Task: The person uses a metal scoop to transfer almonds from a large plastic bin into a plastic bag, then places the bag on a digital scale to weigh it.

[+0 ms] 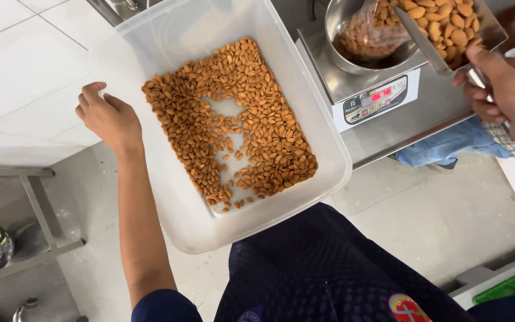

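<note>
My left hand [105, 116] sits mid-left of frame, fingers curled over the left rim of the translucent plastic tub [305, 107], gripping it. Tub fills the centre, w/ a thin layer of almonds [233, 125] spread across its bottom, bare patches showing thru the middle. My right hand [505, 89] is at the upper right edge, clenched round the handle of a metal scoop [448, 27] loaded w/ almonds. Scoop's front end is over a steel bowl [353, 56], where a clear bag [368, 33] of almonds sits. Bowl stands on a digital scale [374, 98], red display lit, top centre-right, just beside the tub. Blue cloth [448, 146] lies below the scale.
</note>
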